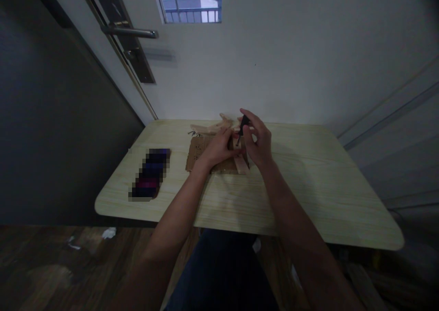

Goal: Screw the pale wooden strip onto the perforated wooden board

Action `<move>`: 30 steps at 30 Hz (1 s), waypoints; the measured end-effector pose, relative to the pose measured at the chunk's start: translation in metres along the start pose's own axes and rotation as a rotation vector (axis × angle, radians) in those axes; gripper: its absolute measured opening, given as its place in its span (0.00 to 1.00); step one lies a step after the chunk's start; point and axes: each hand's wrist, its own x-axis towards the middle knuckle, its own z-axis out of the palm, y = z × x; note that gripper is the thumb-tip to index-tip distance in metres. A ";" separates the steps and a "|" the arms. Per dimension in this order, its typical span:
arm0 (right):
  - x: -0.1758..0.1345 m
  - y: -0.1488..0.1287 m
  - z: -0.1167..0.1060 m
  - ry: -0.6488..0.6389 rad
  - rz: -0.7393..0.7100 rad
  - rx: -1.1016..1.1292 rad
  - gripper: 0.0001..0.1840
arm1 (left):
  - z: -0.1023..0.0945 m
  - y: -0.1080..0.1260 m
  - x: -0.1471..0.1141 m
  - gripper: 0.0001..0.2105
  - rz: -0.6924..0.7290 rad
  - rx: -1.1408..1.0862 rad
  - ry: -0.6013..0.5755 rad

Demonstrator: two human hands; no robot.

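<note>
Head view: right hand (259, 142) curls fingers round the screwdriver (243, 125), wood (241, 164) just beneath them; left hand (218, 148) spreads over cardboard (195, 152), grip unclear. Screwdriving seems in hand; next move calls for steady, aligned pressure.

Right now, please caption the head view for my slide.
Right hand holds a black-handled tool over a wooden strip; left hand alongside.

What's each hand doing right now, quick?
Left hand: resting on the cardboard by the wood strip; can't tell if its fingers are gripping.
Right hand: closed, holding the screwdriver.
</note>
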 end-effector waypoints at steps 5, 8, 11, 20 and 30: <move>0.000 0.004 0.001 -0.003 0.014 0.067 0.23 | 0.000 0.002 0.000 0.20 0.000 0.003 0.001; 0.001 0.009 0.002 0.050 0.015 0.017 0.20 | 0.000 0.001 -0.001 0.18 -0.005 0.013 0.000; 0.002 0.009 0.001 0.111 -0.003 -0.034 0.17 | 0.001 -0.001 0.000 0.20 0.000 0.020 0.000; 0.001 0.000 -0.001 -0.044 -0.010 0.077 0.23 | -0.001 0.001 -0.001 0.19 0.006 -0.001 -0.002; 0.000 0.012 0.006 0.115 0.012 0.024 0.17 | 0.000 0.001 0.000 0.21 -0.007 0.014 -0.002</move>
